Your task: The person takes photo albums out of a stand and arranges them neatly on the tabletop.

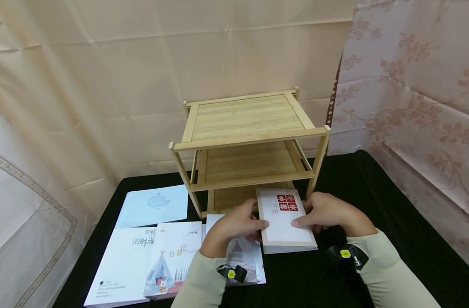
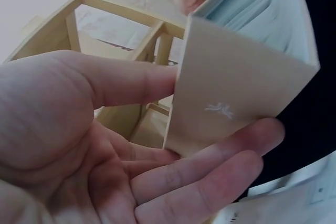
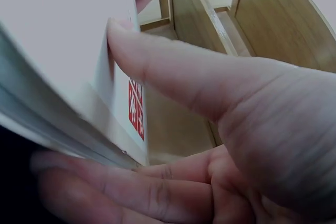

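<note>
A white photo album [image 1: 286,233] with a red square of characters on its cover is held in both hands, tilted in front of the wooden shelf's bottom tier. My left hand [image 1: 238,220] grips its left side, thumb at the cover's edge and fingers under the spine [image 2: 226,77], as the left wrist view shows. On the other side my right hand [image 1: 330,211] holds it, the thumb pressing on the cover [image 3: 58,30] and the fingers underneath. Bluish page edges [image 2: 268,19] show between the covers.
A three-tier wooden shelf [image 1: 249,117] stands at the back of the black-covered table [image 1: 353,179]. To the left lie a blue whale album [image 1: 153,205], a white album [image 1: 119,261] and a tent-picture album [image 1: 176,256]. Another printed album [image 1: 253,269] lies partly under my left arm.
</note>
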{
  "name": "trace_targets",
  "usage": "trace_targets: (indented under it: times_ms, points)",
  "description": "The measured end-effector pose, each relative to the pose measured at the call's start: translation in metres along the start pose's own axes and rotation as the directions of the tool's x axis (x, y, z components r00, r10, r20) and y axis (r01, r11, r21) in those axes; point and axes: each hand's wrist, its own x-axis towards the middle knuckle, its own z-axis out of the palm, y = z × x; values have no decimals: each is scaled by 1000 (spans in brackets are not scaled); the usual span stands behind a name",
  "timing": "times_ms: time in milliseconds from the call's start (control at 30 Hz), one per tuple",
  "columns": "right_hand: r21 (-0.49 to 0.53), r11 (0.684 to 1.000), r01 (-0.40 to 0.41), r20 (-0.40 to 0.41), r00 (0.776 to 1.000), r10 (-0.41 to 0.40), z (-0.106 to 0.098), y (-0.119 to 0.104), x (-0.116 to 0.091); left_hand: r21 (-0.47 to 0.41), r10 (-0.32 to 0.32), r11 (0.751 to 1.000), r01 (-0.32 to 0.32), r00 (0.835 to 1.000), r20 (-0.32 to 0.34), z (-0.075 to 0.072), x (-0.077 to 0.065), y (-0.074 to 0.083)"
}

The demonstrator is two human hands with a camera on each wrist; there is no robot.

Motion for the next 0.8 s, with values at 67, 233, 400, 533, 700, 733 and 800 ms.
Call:
trace_targets:
  times_ms: [67, 233, 400, 533, 700, 733, 800]
  points:
    - [9, 1000, 2, 20, 1000, -2, 0, 2, -1, 2, -7, 1000, 7, 1000, 15, -1, -4, 1]
    - [26, 1000, 7, 39, 999, -8, -4, 5, -3, -1, 1, 1000, -1, 999, 42, -3, -10, 7]
    - [62, 998, 28, 38, 999, -30, -8, 9, -11, -73, -1, 997, 4, 999, 42, 0, -12, 10]
    - [100, 994, 42, 43, 998, -46, -5, 19, -17, -141, -16, 990, 25, 998, 65, 6, -13, 4]
    - [153, 987, 56, 54, 996, -65, 7, 29, -18, -194, -27, 980, 42, 996, 82, 11, -19, -11]
    - [159, 986, 55, 58, 996, -65, 9, 31, -19, -201, -26, 979, 43, 996, 87, 12, -20, -13]
    - [181, 983, 39, 77, 996, -54, 14, 34, -19, -209, -24, 977, 43, 995, 96, 16, -22, -18]
